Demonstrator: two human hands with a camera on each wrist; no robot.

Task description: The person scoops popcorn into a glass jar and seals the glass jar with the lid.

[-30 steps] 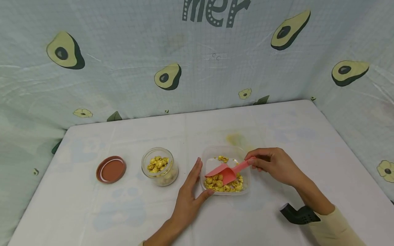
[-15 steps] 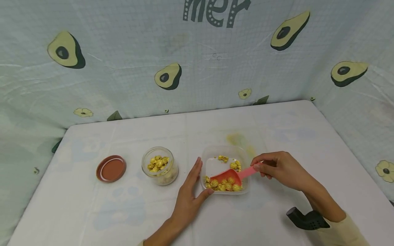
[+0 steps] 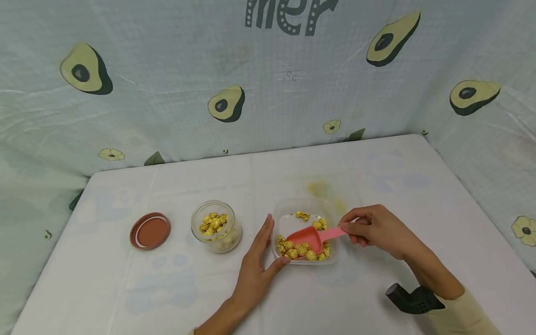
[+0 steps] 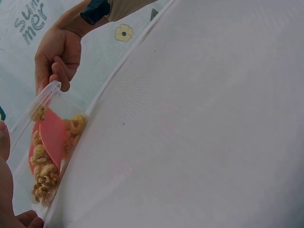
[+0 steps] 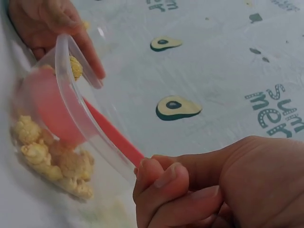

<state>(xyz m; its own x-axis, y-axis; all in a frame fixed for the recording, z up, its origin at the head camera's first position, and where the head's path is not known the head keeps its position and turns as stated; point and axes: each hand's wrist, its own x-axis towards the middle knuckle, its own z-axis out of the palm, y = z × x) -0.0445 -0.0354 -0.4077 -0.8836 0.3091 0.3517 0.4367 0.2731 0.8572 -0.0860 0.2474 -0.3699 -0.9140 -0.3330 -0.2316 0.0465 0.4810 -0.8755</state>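
My right hand (image 3: 374,230) pinches the handle of a pink scoop (image 3: 307,237) between thumb and fingers. Its bowl is inside a clear plastic container (image 3: 289,203), low among yellow popcorn (image 3: 299,251) gathered along the near side. Against the container's left wall lies my left hand (image 3: 255,265), fingers extended and thumb at the near corner. Through the wall, the right wrist view shows the scoop (image 5: 59,109) beside several popcorn pieces (image 5: 42,152). A glass jar (image 3: 217,228), holding more popcorn, stands left of my left hand.
A brown-red lid (image 3: 150,231) lies left of the jar, its inside facing up. Behind the container a yellow stain (image 3: 320,189) marks the white tablecloth (image 3: 167,288). A cloth with avocado prints (image 3: 226,104) hangs at the table's back edge.
The scoop, first tilted across the container's middle, has levelled and gone lower among the popcorn, some of which has shifted. The right hand moved slightly right, then back a little. The left hand stays put.
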